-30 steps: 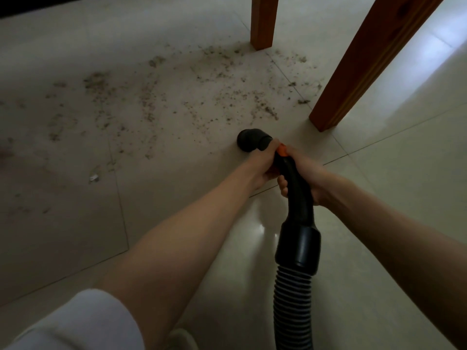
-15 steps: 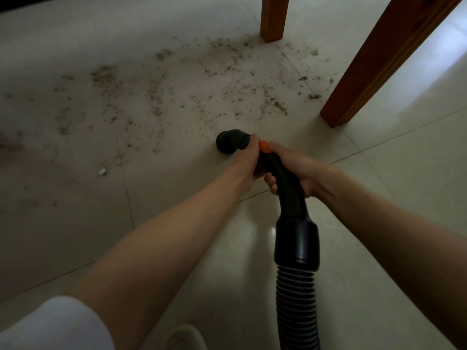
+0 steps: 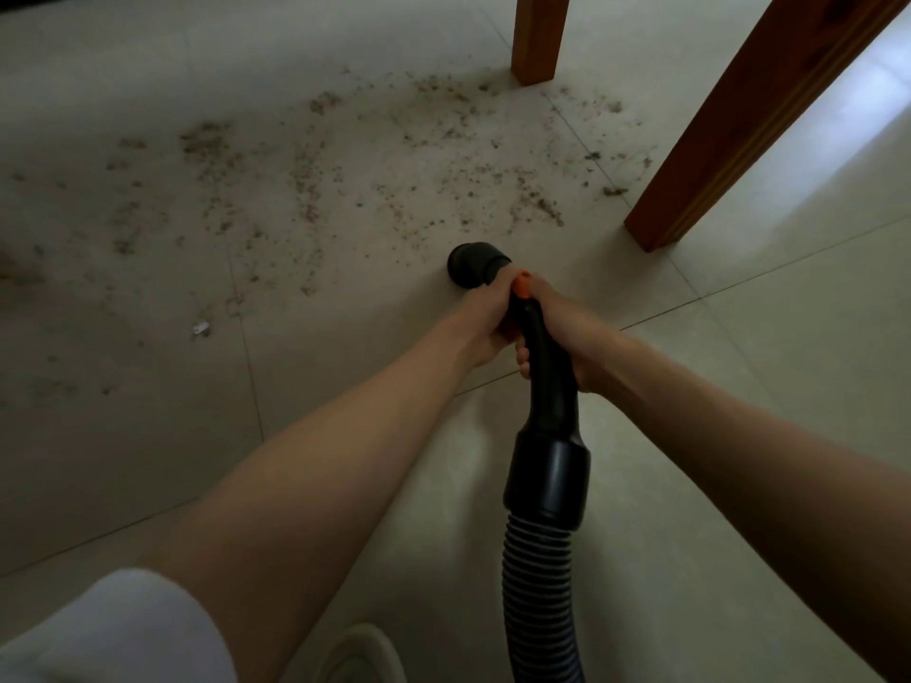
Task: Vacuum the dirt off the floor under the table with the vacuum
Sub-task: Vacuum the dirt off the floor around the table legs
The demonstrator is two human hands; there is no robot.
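Observation:
Both of my hands grip the black vacuum handle (image 3: 547,367), which has an orange button near its front. My left hand (image 3: 485,320) wraps it from the left, my right hand (image 3: 567,332) from the right. The round black nozzle end (image 3: 471,266) points down at the pale tiled floor just ahead of my hands. A ribbed black hose (image 3: 537,594) runs back from the handle toward me. Brown dirt (image 3: 443,179) is scattered over the tiles ahead of the nozzle and out to the left.
Two wooden table legs stand ahead: a near leg (image 3: 739,125) at the right and a far leg (image 3: 537,37) at the top. A small white scrap (image 3: 201,329) lies on the floor at left. The toe of a pale shoe (image 3: 362,653) shows at the bottom.
The nozzle and both hands have shifted left and back a little over the floor, away from the near table leg, while the view has drifted. The grip on the handle is unchanged.

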